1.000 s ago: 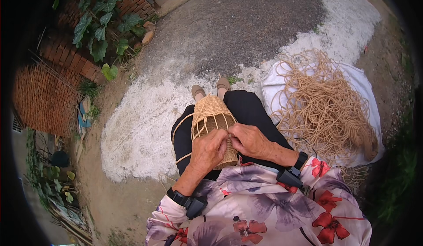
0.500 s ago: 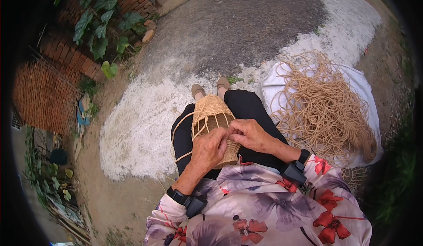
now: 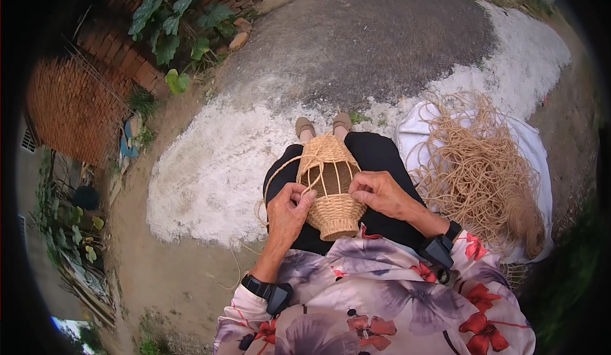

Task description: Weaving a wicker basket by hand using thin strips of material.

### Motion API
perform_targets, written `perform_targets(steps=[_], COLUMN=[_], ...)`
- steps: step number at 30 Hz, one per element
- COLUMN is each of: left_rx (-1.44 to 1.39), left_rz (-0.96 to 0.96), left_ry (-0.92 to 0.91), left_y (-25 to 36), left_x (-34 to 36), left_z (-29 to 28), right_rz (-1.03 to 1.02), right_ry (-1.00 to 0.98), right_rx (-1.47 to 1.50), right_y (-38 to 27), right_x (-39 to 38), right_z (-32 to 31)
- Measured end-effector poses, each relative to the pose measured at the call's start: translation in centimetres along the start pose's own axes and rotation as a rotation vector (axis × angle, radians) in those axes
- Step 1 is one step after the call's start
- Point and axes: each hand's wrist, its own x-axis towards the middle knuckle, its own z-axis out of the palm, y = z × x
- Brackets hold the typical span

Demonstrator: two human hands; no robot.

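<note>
A small tan woven basket [image 3: 336,214] rests on my lap between my thighs, its narrow end toward me. Bare upright cords cross a gap around its middle, with close weaving on either side. On the left, thumb and fingertips of my left hand [image 3: 287,215] pinch a strand of the weaving cord [image 3: 278,172], which loops out past my left thigh. At the gap's right edge my right hand [image 3: 384,196] is closed against the basket wall, thumb and forefinger pressed together. What lies inside that pinch is hidden.
To the right, a large tangled heap of tan cord [image 3: 474,158] lies on a white sheet [image 3: 410,135]. Brick walls [image 3: 79,107] and leafy plants [image 3: 168,27] stand at the left. Loose cord ends [image 3: 237,269] lie on the ground by my left forearm.
My hands, together over the basket's middle before, have moved apart to its two sides. The gap and the lower weaving now show. The view has shifted, so the scene sits farther right.
</note>
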Motion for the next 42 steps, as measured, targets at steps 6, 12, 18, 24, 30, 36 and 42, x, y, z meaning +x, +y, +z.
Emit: perform_targets(steps=[6, 12, 18, 24, 30, 36, 42], left_rx=[0.157, 0.126, -0.230, -0.251, -0.291, -0.464, -0.659], left_rz=[0.025, 0.047, -0.167, -0.164, -0.168, -0.186, -0.189], left_ry=[0.093, 0.117, -0.002, -0.022, -0.007, -0.025, -0.049], left_y=[-1.0, -4.0, -3.0, -2.9, -3.5, -4.0, -3.2], left_x=[-0.2, -0.5, -0.5, -0.6, -0.3, -0.7, -0.7], left_z=[-0.1, 0.6, 0.8, 0.5, 0.5, 0.6, 0.6], right_rz=[0.043, 0.087, 0.201, 0.285, 0.230, 0.286, 0.176], right_ry=[0.002, 0.004, -0.001, -0.133, -0.244, -0.223, -0.114], right_rx=[0.038, 0.107, 0.274, 0.164, 0.066, 0.172, 0.005], right_y=[0.0, 0.3, -0.2, -0.3, -0.5, -1.0, 0.3], right_x=[0.1, 0.4, 0.5, 1.1, 1.7, 1.4, 0.6], right_z=[0.1, 0.1, -0.2, 0.5, -0.7, -0.6, 0.0])
